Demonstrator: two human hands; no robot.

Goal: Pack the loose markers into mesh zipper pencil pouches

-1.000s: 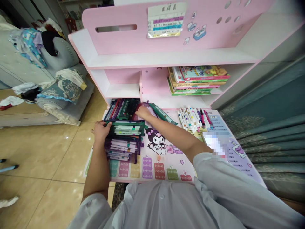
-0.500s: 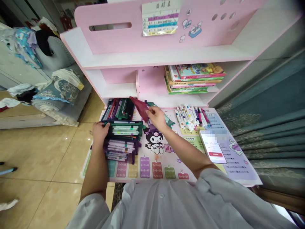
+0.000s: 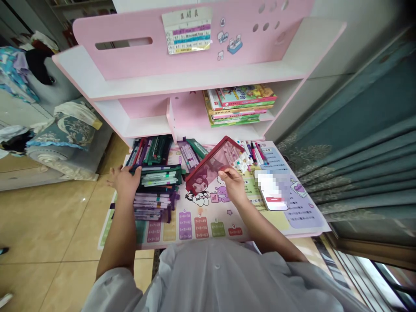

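Note:
Pinched in my right hand (image 3: 235,184) is a see-through red mesh pouch (image 3: 208,171), tilted above the desk. The printed cartoon shows through the mesh. My left hand (image 3: 125,180) lies with fingers apart at the left end of a dark green pouch of markers (image 3: 159,177), its thumb side against it. In front of that pouch are stacked purple pouches of markers (image 3: 152,203). More filled pouches (image 3: 152,149) lie behind. A purple pouch (image 3: 188,154) and a green pouch (image 3: 197,148) rest beyond the red one.
Loose markers (image 3: 256,154) lie at the back right, partly behind the red pouch. A lit phone (image 3: 276,201) is on the printed desk mat (image 3: 292,221). Stacked books (image 3: 240,106) sit on the pink and white shelf (image 3: 195,80). A curtain (image 3: 367,130) hangs at right.
My right hand has brought the red pouch rightward and nearer, and it now spreads out flat. My left hand's fingers have spread at the stack. The view has swung to the right.

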